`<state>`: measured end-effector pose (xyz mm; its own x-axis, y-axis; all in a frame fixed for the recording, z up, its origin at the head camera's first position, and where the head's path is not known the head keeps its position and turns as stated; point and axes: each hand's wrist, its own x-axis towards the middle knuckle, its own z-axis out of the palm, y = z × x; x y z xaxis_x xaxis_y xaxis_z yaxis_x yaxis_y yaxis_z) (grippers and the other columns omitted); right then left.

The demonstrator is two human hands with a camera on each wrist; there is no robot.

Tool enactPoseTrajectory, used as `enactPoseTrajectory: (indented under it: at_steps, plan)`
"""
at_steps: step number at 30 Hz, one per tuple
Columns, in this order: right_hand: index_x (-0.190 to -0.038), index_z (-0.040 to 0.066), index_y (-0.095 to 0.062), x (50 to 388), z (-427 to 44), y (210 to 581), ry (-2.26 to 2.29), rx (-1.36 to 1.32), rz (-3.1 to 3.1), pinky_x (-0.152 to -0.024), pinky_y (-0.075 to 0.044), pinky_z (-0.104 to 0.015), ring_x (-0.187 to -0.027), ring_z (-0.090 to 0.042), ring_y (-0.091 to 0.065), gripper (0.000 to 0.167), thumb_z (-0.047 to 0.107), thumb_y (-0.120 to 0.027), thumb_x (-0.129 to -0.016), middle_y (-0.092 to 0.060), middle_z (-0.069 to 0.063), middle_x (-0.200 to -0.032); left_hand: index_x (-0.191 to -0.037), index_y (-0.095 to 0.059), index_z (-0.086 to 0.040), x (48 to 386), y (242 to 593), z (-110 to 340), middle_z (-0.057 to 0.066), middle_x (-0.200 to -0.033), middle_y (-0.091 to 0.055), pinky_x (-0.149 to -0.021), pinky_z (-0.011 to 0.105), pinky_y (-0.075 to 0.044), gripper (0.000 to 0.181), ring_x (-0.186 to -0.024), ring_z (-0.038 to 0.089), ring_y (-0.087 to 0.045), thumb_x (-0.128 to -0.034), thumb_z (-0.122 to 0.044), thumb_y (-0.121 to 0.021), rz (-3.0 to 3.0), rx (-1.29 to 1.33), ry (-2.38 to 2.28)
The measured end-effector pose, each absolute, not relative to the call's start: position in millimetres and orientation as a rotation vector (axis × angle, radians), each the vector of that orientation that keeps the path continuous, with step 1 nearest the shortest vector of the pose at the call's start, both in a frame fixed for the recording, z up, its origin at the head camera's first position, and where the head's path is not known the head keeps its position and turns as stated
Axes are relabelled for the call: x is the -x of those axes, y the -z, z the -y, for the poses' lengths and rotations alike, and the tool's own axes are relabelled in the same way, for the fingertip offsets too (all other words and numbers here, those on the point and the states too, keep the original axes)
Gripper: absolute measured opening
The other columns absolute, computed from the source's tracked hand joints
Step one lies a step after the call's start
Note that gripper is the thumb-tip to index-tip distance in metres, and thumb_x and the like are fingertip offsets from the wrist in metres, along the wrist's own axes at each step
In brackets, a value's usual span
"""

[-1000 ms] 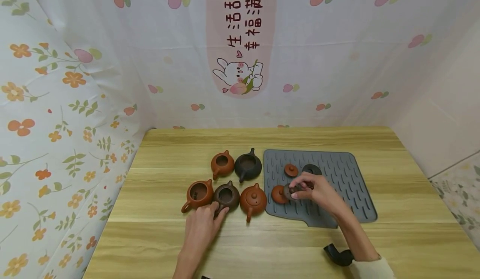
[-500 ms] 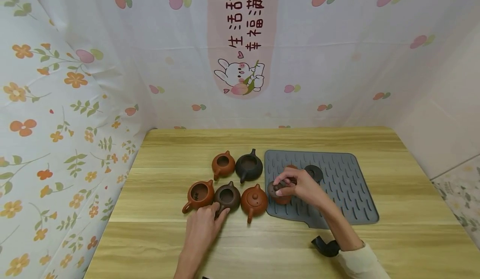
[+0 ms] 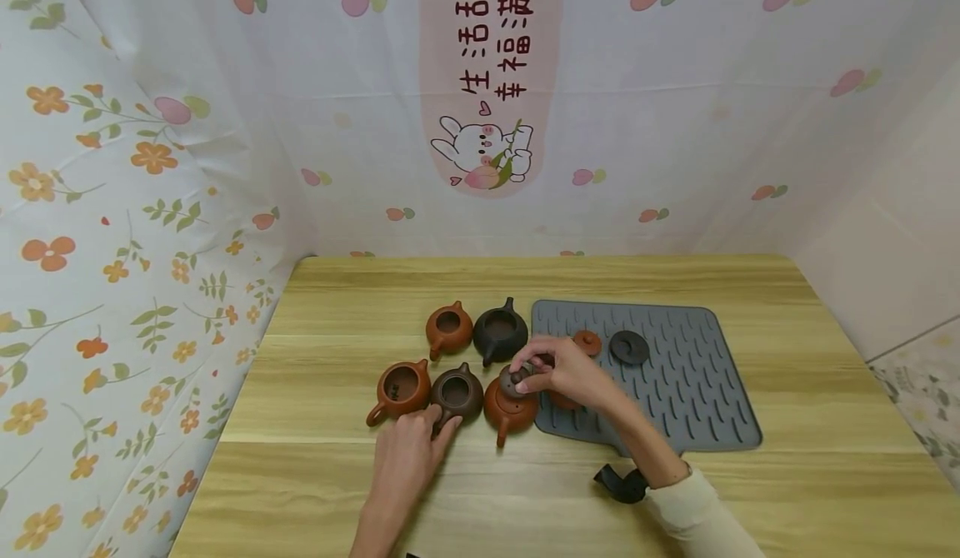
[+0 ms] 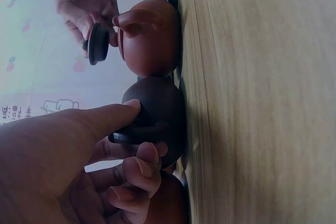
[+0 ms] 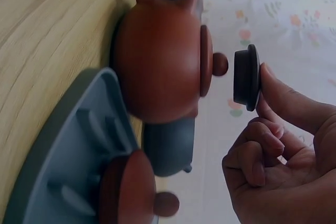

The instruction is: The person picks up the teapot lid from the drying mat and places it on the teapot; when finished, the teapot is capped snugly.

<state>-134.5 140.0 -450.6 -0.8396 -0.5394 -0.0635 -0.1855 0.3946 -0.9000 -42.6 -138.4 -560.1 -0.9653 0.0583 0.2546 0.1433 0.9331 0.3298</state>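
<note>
Evidently the lidding is at an early stage. Nearest, the left hand point(image 3: 405, 448) pinches the handle of the brown teapot point(image 3: 459, 397) between thumb and curled fingers; that pot lacks its lid. The right hand's point(image 3: 558, 371) fingers, nearly closed, hold the brown lid point(image 5: 245, 80) by its knob, apart from and above the lidded orange teapot point(image 5: 160, 61). Toward the desk's left edge, another orange teapot point(image 3: 405, 387) lies open. Toward its right edge, a grey mat point(image 3: 697, 375) bears three lids point(image 3: 629, 347). Toward the far edge, a small orange teapot point(image 3: 450, 331) and a black teapot point(image 3: 501, 335) also seem left to cover.
</note>
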Motion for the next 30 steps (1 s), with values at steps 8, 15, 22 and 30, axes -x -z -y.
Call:
enactPoseTrajectory:
  at_steps: [8,15,22,30]
  plan:
    - [-0.105,0.008,-0.08,136.7,-124.6,451.2,1.434,0.647,-2.278,-0.074,-0.039,-0.032,-0.082,-0.019,-0.045,0.015,0.009,-0.087,-0.092,-0.051,-0.003,-0.089,-0.071,-0.051,-0.026,42.1,555.8,137.2,-0.01,-0.059,-0.041,-0.047,0.025,-0.025,0.047,-0.05,0.008,-0.036,-0.0961,-0.049,-0.084,2.836,0.152,0.506]
    - [-0.106,0.01,-0.08,139.9,-112.7,449.0,1.422,0.667,-2.264,-0.076,-0.04,-0.033,-0.085,-0.019,-0.047,0.015,0.009,-0.087,-0.092,-0.054,-0.001,-0.09,-0.073,-0.054,-0.026,41.9,557.5,137.8,-0.01,-0.059,-0.041,-0.046,0.025,-0.026,0.045,-0.05,0.008,-0.036,-0.0964,-0.05,-0.083,2.846,0.155,0.489]
    - [-0.106,0.012,-0.08,144.3,-102.3,448.9,1.412,0.654,-2.255,-0.078,-0.041,-0.034,-0.083,-0.018,-0.046,0.015,0.011,-0.087,-0.093,-0.05,0.0,-0.088,-0.072,-0.054,-0.026,42.2,559.8,138.8,-0.01,-0.059,-0.042,-0.046,0.026,-0.027,0.045,-0.05,0.008,-0.037,-0.0965,-0.05,-0.083,2.848,0.152,0.499]
    - [-0.106,0.01,-0.081,148.5,-91.1,449.2,1.397,0.676,-2.236,-0.078,-0.04,-0.035,-0.082,-0.019,-0.045,0.015,0.01,-0.088,-0.093,-0.049,0.0,-0.087,-0.072,-0.051,-0.026,41.9,555.2,137.3,-0.01,-0.059,-0.04,-0.047,0.025,-0.026,0.047,-0.05,0.007,-0.035,-0.0961,-0.05,-0.084,2.864,0.149,0.503]
